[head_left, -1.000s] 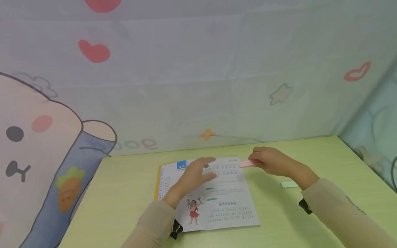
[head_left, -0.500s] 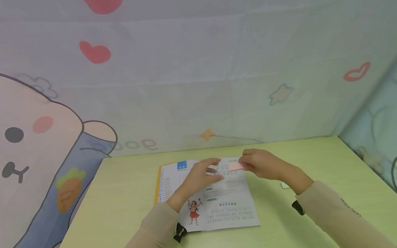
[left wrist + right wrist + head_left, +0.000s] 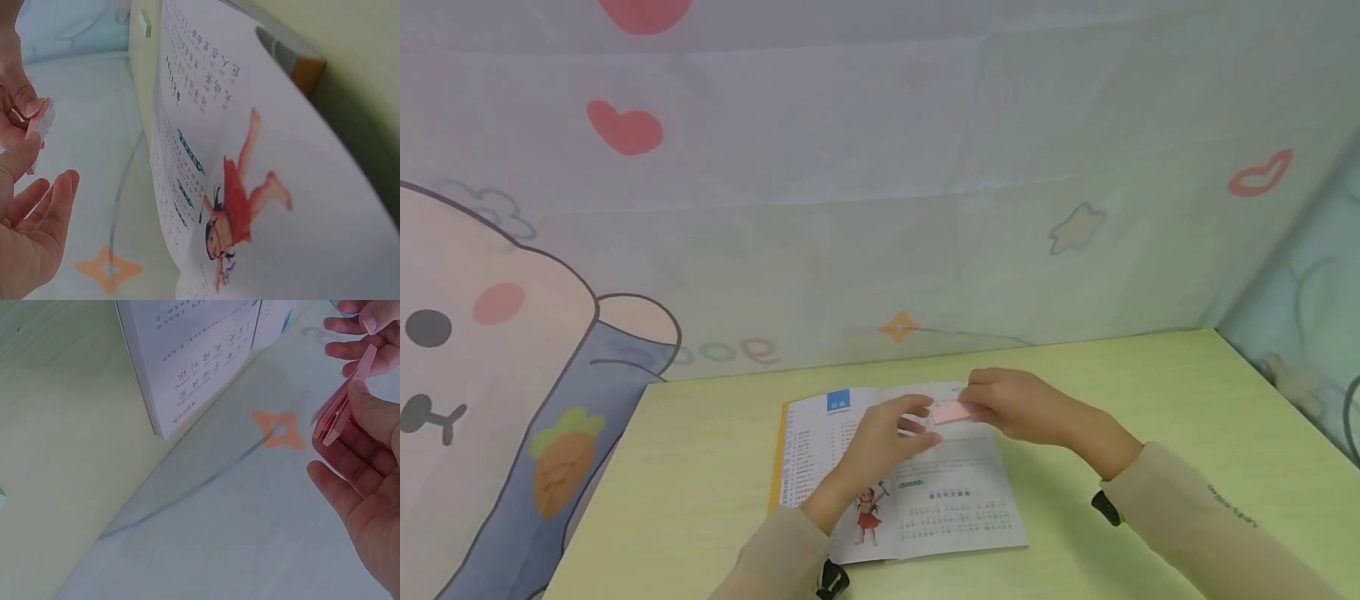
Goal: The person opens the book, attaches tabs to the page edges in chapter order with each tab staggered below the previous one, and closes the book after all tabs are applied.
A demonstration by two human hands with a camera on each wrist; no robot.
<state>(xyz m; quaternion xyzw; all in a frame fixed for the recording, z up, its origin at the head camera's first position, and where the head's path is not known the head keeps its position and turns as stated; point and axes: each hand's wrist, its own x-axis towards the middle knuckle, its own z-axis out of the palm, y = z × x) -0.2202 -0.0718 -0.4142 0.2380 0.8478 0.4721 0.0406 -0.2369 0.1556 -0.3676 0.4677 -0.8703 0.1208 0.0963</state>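
A small pad of pink sticky notes [image 3: 951, 412] is pinched by my right hand [image 3: 1018, 406] above the right page of an open book [image 3: 958, 475]. In the right wrist view the pad [image 3: 334, 419] shows its layered edge, with a top sheet lifting away from the stack. My left hand [image 3: 883, 437] hovers over the book with its fingers spread and slightly bent. Its thumb overlaps the pad's near end in the left wrist view, while the other left fingers [image 3: 44, 215] stay apart from it.
The book lies on a pale green table [image 3: 700, 467], with a yellow cover edge [image 3: 778, 442] at its left. A green pad [image 3: 145, 24] lies on the table beyond the book. A printed cloth [image 3: 850, 208] hangs behind the table.
My right hand has carried the pink sticky notes leftward from the book's right edge to my left hand. My left hand has shifted slightly right. The green pad has become hidden in the head view.
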